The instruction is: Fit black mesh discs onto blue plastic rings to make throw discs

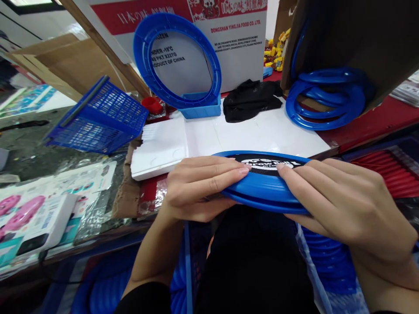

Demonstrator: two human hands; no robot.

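Observation:
Low in front of my body, both hands grip a round blue disc with a black mesh centre that carries white lettering. My left hand holds its left side, thumb underneath and fingers pressed along the top. On the opposite side, my right hand is closed round the rim with its fingertips on the mesh. The disc is tilted so that I see its front edge. Beyond it, a blue plastic ring stands upright in a light-blue tray, and a black cloth lies crumpled beside it.
A white foam board covers the work surface, with a printed carton behind. On the right, several blue rings spill from an open box. A blue basket leans at the left. Packaged goods lie at the lower left.

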